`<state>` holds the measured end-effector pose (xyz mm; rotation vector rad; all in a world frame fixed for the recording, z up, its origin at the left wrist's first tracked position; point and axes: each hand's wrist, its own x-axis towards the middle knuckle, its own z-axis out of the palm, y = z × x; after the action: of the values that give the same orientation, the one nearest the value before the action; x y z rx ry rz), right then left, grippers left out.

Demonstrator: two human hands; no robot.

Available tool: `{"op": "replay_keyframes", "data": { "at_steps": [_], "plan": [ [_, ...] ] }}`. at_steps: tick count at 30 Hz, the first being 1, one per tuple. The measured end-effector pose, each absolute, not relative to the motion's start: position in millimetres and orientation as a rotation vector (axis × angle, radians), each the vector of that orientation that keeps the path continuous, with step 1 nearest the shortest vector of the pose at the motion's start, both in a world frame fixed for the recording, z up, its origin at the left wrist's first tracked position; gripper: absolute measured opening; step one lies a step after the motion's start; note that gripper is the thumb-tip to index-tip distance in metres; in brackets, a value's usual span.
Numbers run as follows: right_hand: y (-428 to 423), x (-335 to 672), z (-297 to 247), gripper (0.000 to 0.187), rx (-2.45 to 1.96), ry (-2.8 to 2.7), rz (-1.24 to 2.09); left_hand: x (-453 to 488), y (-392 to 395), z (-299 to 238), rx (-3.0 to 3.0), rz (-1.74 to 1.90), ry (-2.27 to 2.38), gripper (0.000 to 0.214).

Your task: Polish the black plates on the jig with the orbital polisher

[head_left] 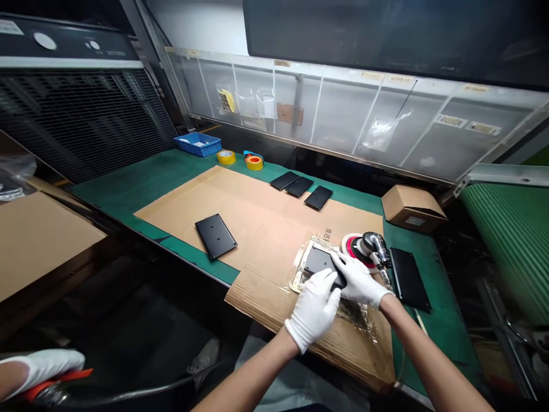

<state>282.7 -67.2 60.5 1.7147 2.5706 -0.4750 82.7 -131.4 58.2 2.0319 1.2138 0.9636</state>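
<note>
A flat black panel [321, 260] with small slots lies in a taped, pale-edged frame [299, 273] on the cardboard in front of me. My left hand [312, 306], in a white glove, curls its fingers over the near edge of this panel. On the panel's right side, my right hand [359, 280], also gloved, grips the edge with thumb and fingers. Part of the panel is hidden beneath both hands. Just beyond my right hand rests an air sander [364, 247] with a red and white round pad.
Other black panels lie at left [215, 236], at the back [299, 186] and at right [409, 279]. Tape rolls [226, 157], a blue tray [199, 145] and a cardboard box [412, 209] line the bench. Another person's gloved hand [54, 363] holds an orange hosed tool lower left.
</note>
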Motion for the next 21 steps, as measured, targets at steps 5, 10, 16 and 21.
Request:
{"op": "replay_keyframes", "data": {
  "at_steps": [5,10,16,21],
  "plan": [
    [-91,278,46,0.099,1.726,2.494,-0.382,94,-89,42,2.421,0.663,1.184,0.064],
    [-86,296,86,0.068,1.8,2.686,-0.306,88,-80,22,2.529,0.67,1.151,0.06],
    [-5,312,124,0.083,2.676,1.819,-0.297,87,-77,26,2.566,0.654,1.151,0.042],
    [4,320,143,0.047,2.71,1.914,-0.398,79,-73,52,2.326,0.878,1.129,0.033]
  ]
}}
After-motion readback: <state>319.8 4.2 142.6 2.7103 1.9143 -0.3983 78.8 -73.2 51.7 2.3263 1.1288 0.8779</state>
